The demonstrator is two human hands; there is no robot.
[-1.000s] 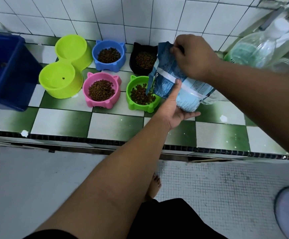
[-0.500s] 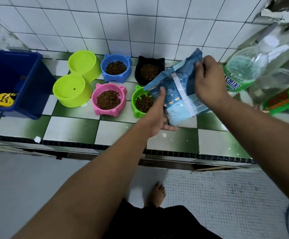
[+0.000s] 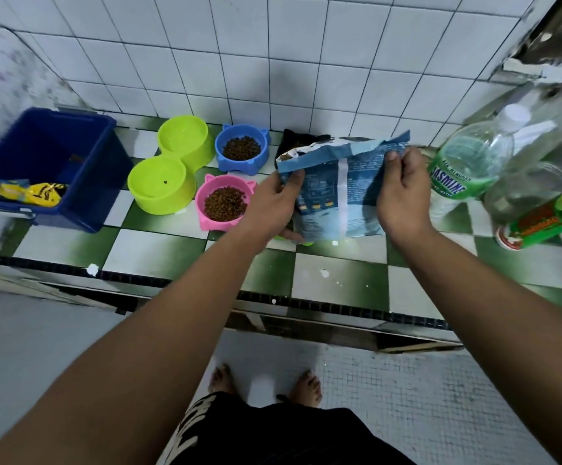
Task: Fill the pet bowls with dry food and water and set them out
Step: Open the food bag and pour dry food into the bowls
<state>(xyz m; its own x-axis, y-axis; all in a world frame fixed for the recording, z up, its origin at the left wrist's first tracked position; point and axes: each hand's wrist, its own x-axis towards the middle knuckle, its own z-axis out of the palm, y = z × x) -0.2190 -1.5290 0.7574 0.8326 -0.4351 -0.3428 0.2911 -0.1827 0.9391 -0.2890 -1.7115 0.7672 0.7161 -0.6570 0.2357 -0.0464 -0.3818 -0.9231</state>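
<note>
Blue plastic with two moulded cat ears is forming the small round bowl (image 3: 239,166) by the white tiled wall, and brown dry kibble (image 3: 241,147) is covering its bottom. Just in front of it, a pink cat-eared plastic bowl (image 3: 201,209) is holding a similar layer of kibble. To their left, a lime-green plastic double bowl (image 3: 159,203) is sitting on the green-and-white checkered tile counter (image 3: 159,253), with a single dark piece lying in its nearer cup. A black cat-eared bowl (image 3: 301,137) is showing only its top edge behind a light-blue printed food bag (image 3: 340,193), so its contents are hidden, and a sliver of a green bowl (image 3: 307,243) is peeking out under the bag's lower left corner. The bag is standing upright on the counter between both hands, its torn top gaping open and kibble showing at the left corner. The left hand (image 3: 273,203) is pinching the bag's upper left edge, thumb on the front. The right hand (image 3: 403,196) is pinching the upper right edge, fingers curled behind. At far left, a dark-blue plastic crate (image 3: 112,182) is holding a yellow packet (image 3: 34,193). A clear plastic bottle with a green label and white cap (image 3: 464,169) is standing just right of the right hand.
</note>
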